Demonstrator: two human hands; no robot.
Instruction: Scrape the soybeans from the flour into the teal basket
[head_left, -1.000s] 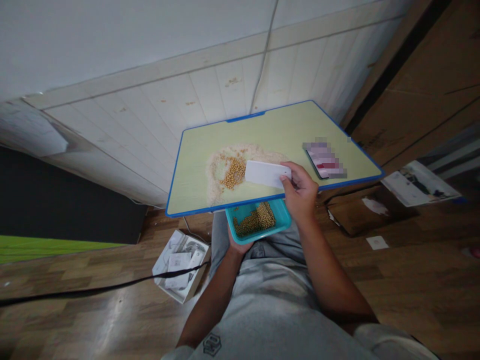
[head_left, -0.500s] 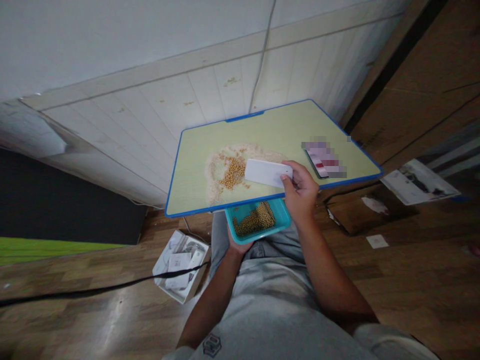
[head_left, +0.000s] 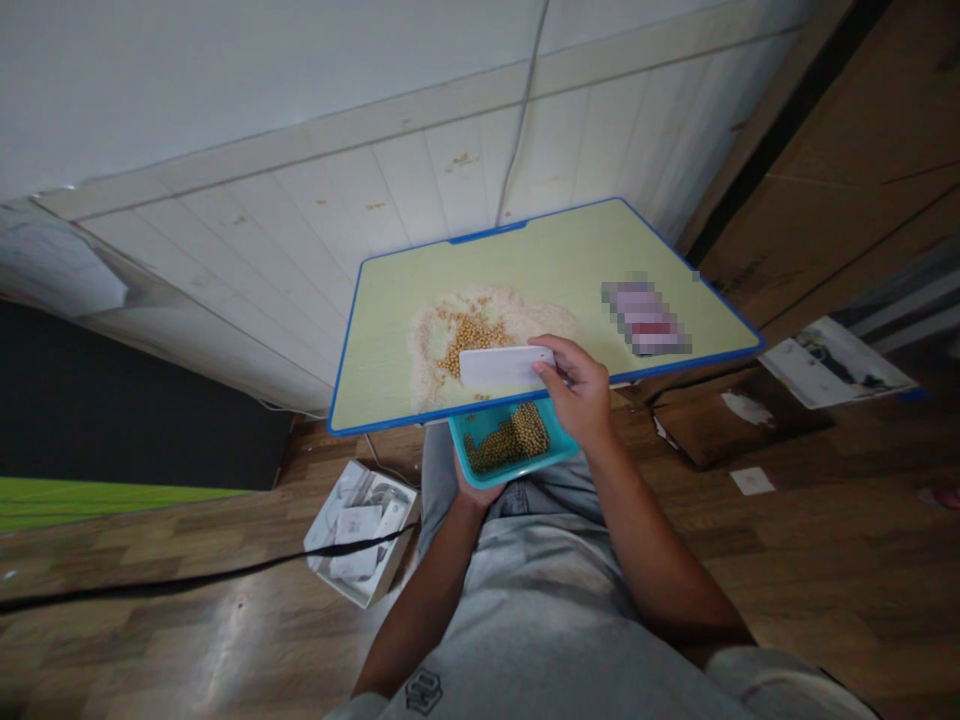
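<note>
In my right hand (head_left: pixel 581 390) is a flat white scraper (head_left: pixel 495 367), pinched at its right end and tilted over the near part of a small table (head_left: pixel 397 290). Behind the scraper's left part lies a loose pile of round yellow soybeans (head_left: pixel 469 335), partly hidden by it. Pale grains like rice (head_left: pixel 517 308) ring the beans. My left hand (head_left: pixel 478 490) supports a teal plastic tray (head_left: pixel 517 474) from beneath, under the table's front edge; most of its fingers are hidden. Inside the tray sit beans (head_left: pixel 531 430) and smaller greenish grains (head_left: pixel 491 452).
A blurred-out phone (head_left: pixel 649 320) lies on the table's right side. On the floor at left stands an open white box (head_left: pixel 360 535) with papers and a cable. A brown carton (head_left: pixel 705 430) is at the right, and a panelled wall (head_left: pixel 300 240) rises behind the table.
My right hand has drawn the scraper left and toward the table's front edge, and the scraper is now more upright. A few beans lie near that edge. The tray and my left hand stay put.
</note>
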